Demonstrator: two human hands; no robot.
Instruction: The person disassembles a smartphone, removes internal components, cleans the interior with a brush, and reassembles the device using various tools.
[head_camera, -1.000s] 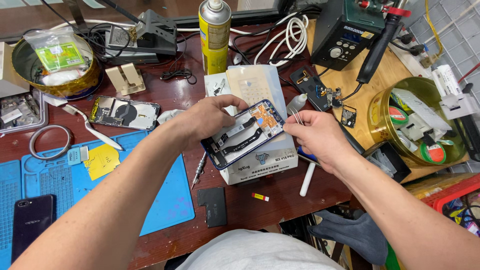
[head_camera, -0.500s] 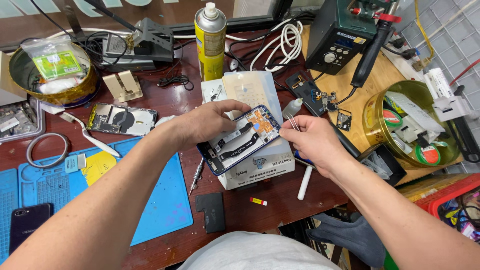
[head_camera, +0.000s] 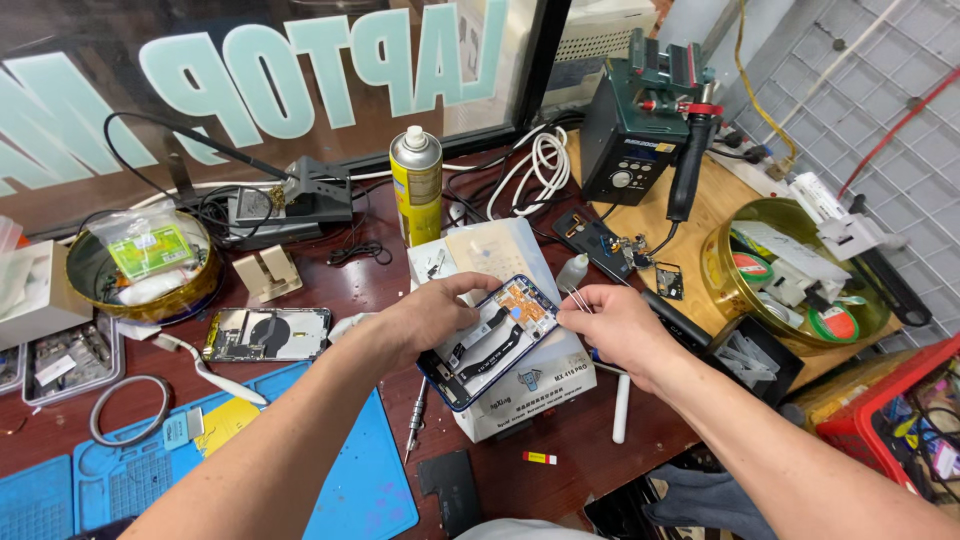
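**Blue-framed phone held open over a white box**

Your left hand gripped the opened blue-framed phone, fingers clamped along its upper edge, resting it on a white box with dark print on its front, directly beneath. Your right hand pinched thin tweezers at the phone's orange corner. Beyond your left hand stood a yellow spray can; further left, a green-labelled clear bag lay in a round tin.

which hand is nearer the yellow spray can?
Left. The left hand grips the opened phone just below and in front of the yellow spray can. The right hand, pinching tweezers, sits further off to the can's right.
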